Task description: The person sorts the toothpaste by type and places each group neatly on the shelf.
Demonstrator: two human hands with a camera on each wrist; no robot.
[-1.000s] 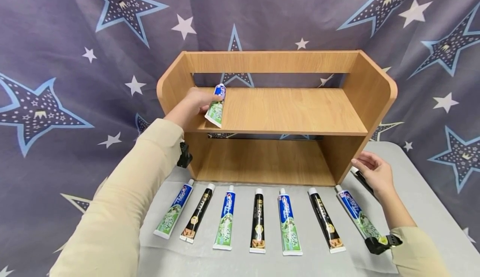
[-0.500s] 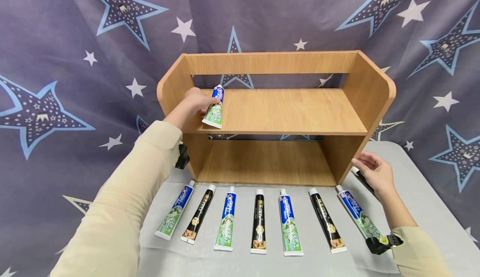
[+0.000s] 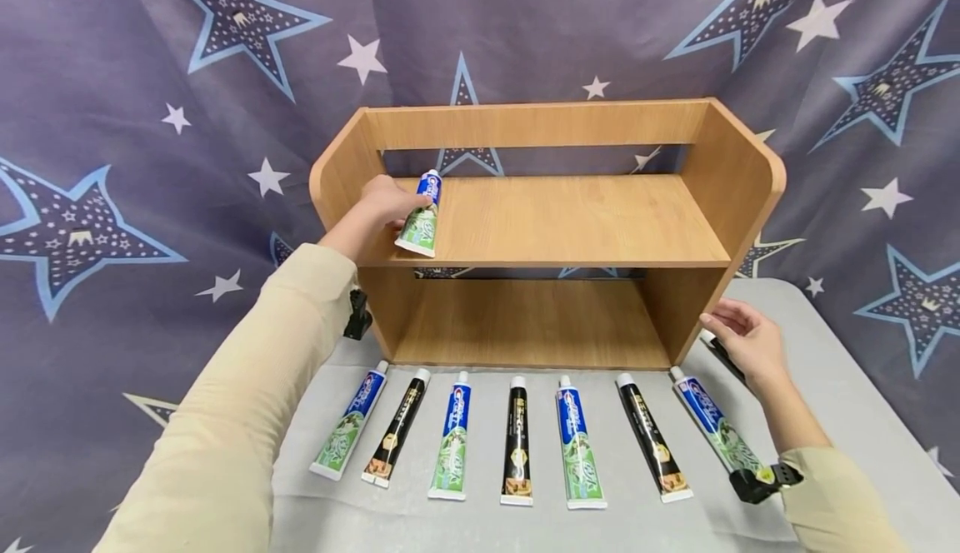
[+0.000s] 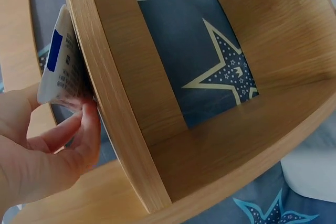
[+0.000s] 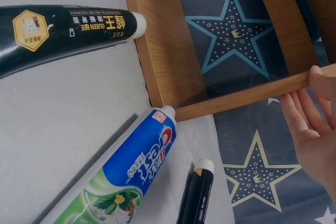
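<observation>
My left hand [image 3: 386, 201] holds a blue-and-green toothpaste tube [image 3: 420, 224] between thumb and fingers at the left end of the upper shelf. The tube leans with its white cap up and its flat end near the shelf's front edge. In the left wrist view the tube's printed back [image 4: 63, 69] shows beside the shelf board, with the fingers [image 4: 86, 135] under it. My right hand [image 3: 750, 349] pinches the front edge of the right side panel of the wooden shelf [image 3: 585, 220]. In the right wrist view the thumb [image 5: 321, 82] lies on that panel's edge, fingers on its outer side.
Several toothpaste tubes lie in a row before the shelf, alternating blue-green [image 3: 450, 440] and black [image 3: 517, 445]. Another black tube [image 3: 722, 357] lies right of the shelf, partly behind my right hand. A star-patterned curtain [image 3: 247, 145] hangs behind the grey-white table [image 3: 825, 353].
My left hand has shifted slightly left with the tube, whose flat end has come down toward the shelf board. The right hand stays at the side panel.
</observation>
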